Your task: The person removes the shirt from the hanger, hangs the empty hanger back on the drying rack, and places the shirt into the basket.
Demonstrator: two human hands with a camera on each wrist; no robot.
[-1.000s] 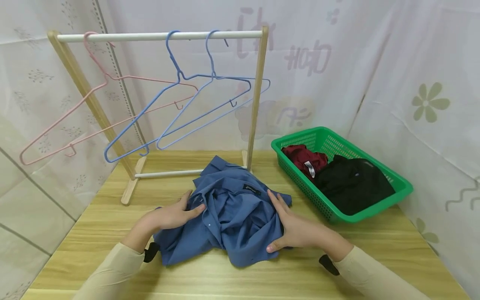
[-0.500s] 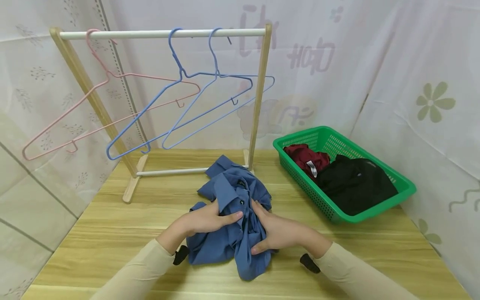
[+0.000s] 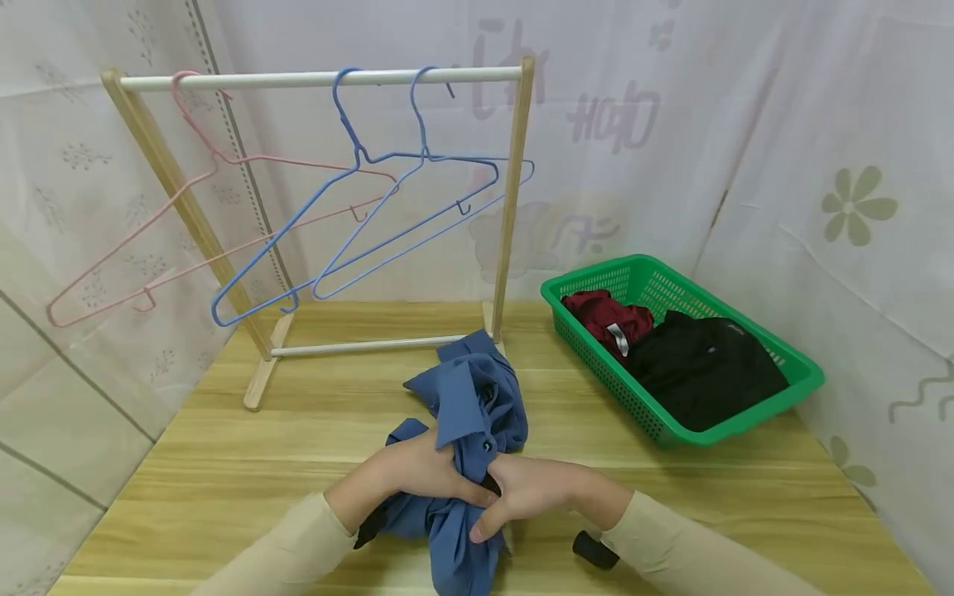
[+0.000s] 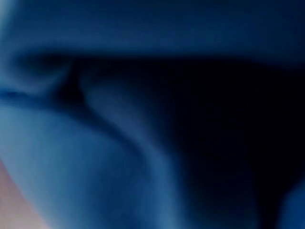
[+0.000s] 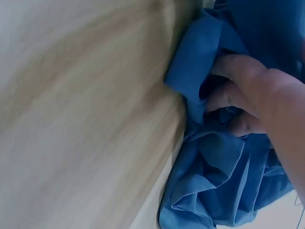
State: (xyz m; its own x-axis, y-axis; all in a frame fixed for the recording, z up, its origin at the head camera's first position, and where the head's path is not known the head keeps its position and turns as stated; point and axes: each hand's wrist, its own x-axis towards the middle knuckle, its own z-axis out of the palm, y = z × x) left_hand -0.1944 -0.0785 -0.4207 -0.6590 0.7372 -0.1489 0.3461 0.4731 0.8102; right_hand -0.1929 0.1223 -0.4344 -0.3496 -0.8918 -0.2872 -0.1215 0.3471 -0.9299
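A crumpled blue shirt point(image 3: 460, 401) with a collar and a dark button lies bunched on the wooden table, its lower end toward the front edge. From its left side my left hand point(image 3: 425, 468) grips the cloth, the fingers hidden beneath it. My right hand point(image 3: 532, 490) holds the other side, thumb on top and close to the left thumb. In the right wrist view, curled fingers point(image 5: 238, 95) dig into the folds of the shirt point(image 5: 205, 167). Blurred blue cloth point(image 4: 95, 157) fills the left wrist view.
Behind the shirt stands a rack with a white rail point(image 3: 283, 80), bearing a pink hanger point(image 3: 134, 236) and two blue hangers point(image 3: 298, 211). At right, a green basket point(image 3: 596, 372) holds a dark red garment point(image 3: 604, 319) and a black one point(image 3: 708, 372).
Both hands have come together, squeezing the spread-out shirt into a narrow bundle. It has also shifted a little toward the front edge. Rack and basket stay in place.
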